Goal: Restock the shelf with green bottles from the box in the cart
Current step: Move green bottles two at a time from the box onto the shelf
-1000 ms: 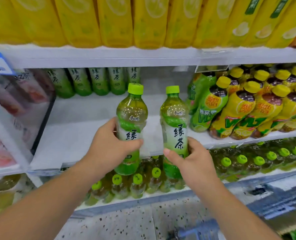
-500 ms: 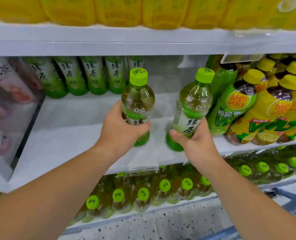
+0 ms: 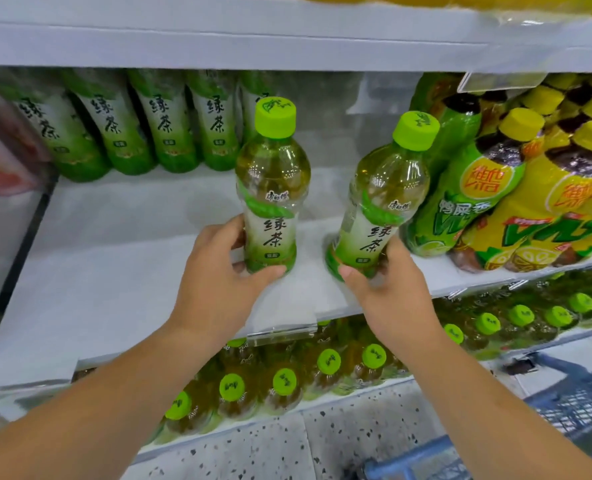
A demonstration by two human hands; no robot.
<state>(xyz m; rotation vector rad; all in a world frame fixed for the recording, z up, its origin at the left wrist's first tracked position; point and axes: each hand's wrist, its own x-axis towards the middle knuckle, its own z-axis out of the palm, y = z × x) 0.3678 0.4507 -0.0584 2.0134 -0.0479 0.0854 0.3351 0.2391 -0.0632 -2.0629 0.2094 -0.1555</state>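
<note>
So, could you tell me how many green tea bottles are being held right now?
2: an upright bottle in the left hand, a tilted bottle in the right hand.

Both arms reach forward, left hand [image 3: 218,282] and right hand [image 3: 391,289] each curled closed.

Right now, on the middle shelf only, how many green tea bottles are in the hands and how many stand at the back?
Bottles in hands: 2, left one and right one
Back row: 5
Total: 7

cart [image 3: 564,410]: cut off at edge | left packets [image 3: 0,161]: blurred
</note>
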